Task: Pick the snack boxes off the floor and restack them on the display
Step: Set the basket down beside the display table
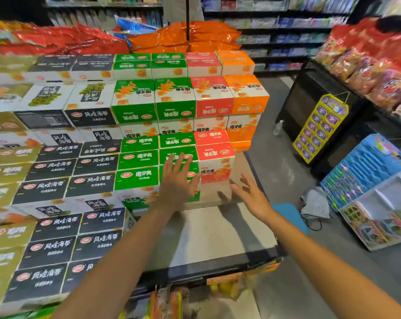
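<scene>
Stacked snack boxes fill a stepped display: black ones [54, 187] on the left, green ones [137, 178] in the middle, red ones [214, 155] and orange ones [247, 97] to the right. My left hand [177, 180] lies flat with straight fingers against the front green box [192, 196] of the lowest green stack. My right hand [250, 194] hovers open, fingers spread, just right of the low red box, holding nothing. The bare display platform [218, 229] lies below both hands.
A grey floor aisle [280, 171] runs right of the display. Across it stands a dark stand with a yellow hanging card [320, 127], bagged snacks above, and blue toy packs [367, 166]. A grey mask [314, 203] lies on the floor. Snack bags hang below the platform's front edge.
</scene>
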Demonstrator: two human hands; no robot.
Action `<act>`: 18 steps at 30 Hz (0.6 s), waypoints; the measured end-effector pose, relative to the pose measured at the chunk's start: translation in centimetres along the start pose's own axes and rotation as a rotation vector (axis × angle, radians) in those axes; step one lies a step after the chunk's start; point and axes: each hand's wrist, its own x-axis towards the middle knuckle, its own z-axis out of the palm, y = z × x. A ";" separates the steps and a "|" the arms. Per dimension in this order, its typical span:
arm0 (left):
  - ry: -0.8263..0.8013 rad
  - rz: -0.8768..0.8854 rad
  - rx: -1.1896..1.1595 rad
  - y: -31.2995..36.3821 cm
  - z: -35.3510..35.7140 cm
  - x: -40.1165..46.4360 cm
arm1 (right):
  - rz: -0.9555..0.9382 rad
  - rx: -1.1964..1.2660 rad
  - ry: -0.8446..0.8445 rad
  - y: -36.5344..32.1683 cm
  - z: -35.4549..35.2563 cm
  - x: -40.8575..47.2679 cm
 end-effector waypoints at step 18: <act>0.075 -0.398 0.093 -0.4 -2.1 -43.7 | -0.815 -0.548 -0.582 2.7 10.6 -16.0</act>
